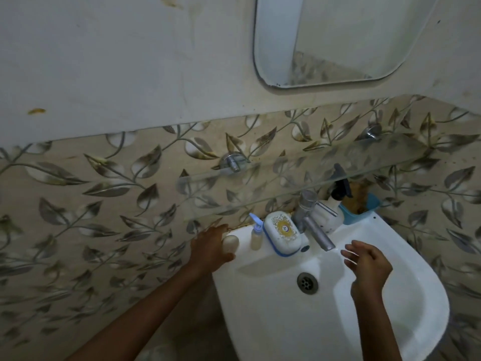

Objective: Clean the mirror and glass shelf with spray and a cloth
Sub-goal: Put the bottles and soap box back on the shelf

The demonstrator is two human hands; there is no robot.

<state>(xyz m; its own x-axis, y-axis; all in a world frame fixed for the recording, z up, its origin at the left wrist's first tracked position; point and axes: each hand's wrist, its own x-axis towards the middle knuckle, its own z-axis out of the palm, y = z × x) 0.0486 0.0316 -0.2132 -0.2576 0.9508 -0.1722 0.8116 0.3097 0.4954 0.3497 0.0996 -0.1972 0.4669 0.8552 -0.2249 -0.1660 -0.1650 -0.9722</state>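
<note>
The mirror [338, 40] hangs on the wall at the top right. Below it the bare glass shelf [299, 178] runs across the leaf-patterned tiles on two chrome brackets. A white spray bottle [331, 212] with a black trigger stands behind the tap at the sink's rear edge, partly seen through the shelf. My left hand [212, 247] is at the sink's rear left corner, fingers and thumb curled round a small round cream object [231, 243]. My right hand [367, 261] hovers over the basin just below the tap spout, fingers relaxed and holding nothing. No cloth is in view.
On the white sink [390, 321] rim stand a small bottle with a blue cap [256, 235], a white soap box [282, 231] on a blue base, the chrome tap [312, 225] and a blue tub [360, 208] with something brown in it. The drain [307, 282] lies mid-basin.
</note>
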